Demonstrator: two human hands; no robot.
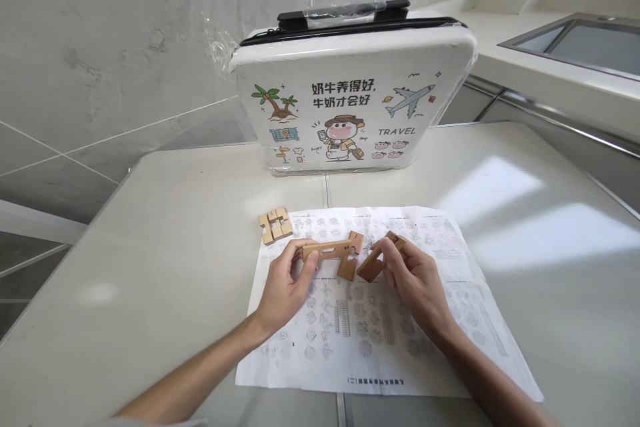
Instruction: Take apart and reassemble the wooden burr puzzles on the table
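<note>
Hands: two, left hand [286, 287] and right hand [419, 278]. Brown wooden pieces [338, 250]: three visible. Pale wooden cluster [277, 231]: one; its pieces too small to count surely. Printed sheet [310, 375]: one. Suitcase [303, 113]: one, with one black handle [393, 10]. Printed on it: two palm trees [270, 101], one airplane [411, 103], four small cow heads [383, 145]. Surface [150, 260]: one.

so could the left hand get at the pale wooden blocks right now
Probably, as nothing visible stands between the left hand and the pale wooden blocks just beyond it, though its grip on a brown wooden piece would likely hamper picking them up.
</note>
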